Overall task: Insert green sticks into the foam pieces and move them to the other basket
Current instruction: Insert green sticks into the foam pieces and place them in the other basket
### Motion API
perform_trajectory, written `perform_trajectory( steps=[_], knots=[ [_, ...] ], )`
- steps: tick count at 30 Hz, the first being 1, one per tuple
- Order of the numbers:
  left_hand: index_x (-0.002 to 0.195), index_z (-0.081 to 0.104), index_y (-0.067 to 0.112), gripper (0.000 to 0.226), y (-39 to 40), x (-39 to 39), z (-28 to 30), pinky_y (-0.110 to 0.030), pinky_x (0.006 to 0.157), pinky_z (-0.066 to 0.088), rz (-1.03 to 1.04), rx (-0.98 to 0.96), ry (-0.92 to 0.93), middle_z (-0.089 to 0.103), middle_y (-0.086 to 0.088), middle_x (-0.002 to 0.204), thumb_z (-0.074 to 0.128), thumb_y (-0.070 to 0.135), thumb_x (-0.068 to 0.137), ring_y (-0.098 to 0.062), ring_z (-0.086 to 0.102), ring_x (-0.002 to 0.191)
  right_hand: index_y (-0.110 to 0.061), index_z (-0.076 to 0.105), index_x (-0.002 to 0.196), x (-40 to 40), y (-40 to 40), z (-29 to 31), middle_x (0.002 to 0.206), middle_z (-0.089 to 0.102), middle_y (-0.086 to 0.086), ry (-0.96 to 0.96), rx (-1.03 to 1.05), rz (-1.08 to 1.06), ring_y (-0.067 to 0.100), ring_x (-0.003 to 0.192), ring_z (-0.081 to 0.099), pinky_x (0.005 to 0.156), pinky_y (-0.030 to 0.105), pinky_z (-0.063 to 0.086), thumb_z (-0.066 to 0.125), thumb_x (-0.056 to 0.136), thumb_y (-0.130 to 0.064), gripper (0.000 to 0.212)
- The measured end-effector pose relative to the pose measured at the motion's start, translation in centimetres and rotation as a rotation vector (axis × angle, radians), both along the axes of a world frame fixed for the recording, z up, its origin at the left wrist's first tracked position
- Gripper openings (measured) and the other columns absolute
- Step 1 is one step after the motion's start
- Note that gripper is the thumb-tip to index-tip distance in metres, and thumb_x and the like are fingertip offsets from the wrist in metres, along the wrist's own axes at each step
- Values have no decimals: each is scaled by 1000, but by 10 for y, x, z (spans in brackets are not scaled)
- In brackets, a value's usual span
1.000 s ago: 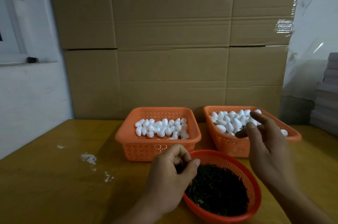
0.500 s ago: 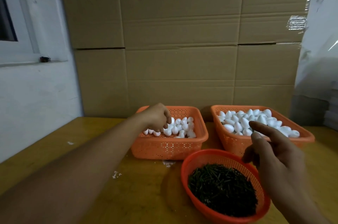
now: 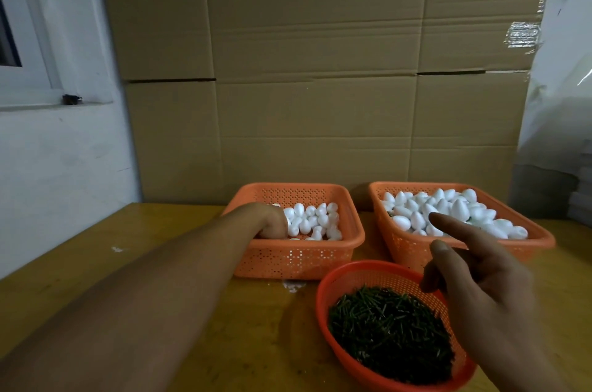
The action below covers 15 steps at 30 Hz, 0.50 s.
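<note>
reaching into the left basket (image 3: 298, 258), left hand's (image 3: 272, 221) fingertips hidden among foam pieces (image 3: 315, 220).

The fingertips of the left hand (image 3: 272, 223) are buried among the foam pieces (image 3: 315, 220) at the 9 o'clock side of the left basket (image 3: 298, 258), so any grip there cannot be confirmed. The right hand (image 3: 480, 282) covers the 3 o'clock rim of the round basket (image 3: 333, 298); whether it pinches a green stick is too small to tell. The picture's bottom edge cuts off that basket at 6 o'clock.
</note>
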<state>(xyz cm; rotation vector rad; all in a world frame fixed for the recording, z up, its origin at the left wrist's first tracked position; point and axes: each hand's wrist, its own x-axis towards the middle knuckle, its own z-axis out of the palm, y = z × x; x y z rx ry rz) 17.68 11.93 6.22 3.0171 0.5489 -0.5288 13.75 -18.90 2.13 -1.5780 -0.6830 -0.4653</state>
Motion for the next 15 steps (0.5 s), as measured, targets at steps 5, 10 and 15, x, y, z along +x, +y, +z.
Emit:
perform_trajectory(
  steps=[5, 10, 15],
  knots=[
    [143, 44, 24, 52, -8, 4, -1, -42, 108, 37, -26, -9, -41, 32, -6, 158, 55, 45, 98, -25, 32, 144, -52, 66, 106, -8, 2, 4, 60, 68, 7, -4, -10, 16, 26, 50, 60, 45, 37, 45, 57, 90, -32, 26],
    [145, 31, 20, 67, -10, 11, -3, -37, 89, 42, -41, 10, -45, 41, -11, 150, 61, 46, 91, -28, 47, 132, -44, 66, 110, -13, 3, 8, 60, 67, 9, 2, -22, 34, 21, 51, 61, 50, 36, 48, 54, 79, -47, 33],
    [151, 19, 25, 78, -11, 12, -5, -45, 107, 39, -64, 59, -34, 35, -8, 152, 58, 56, 91, -30, 36, 140, -43, 65, 111, -16, 4, 10, 61, 67, 9, 6, -33, 38, 19, 52, 62, 50, 33, 49, 54, 79, -45, 33]
  ],
)
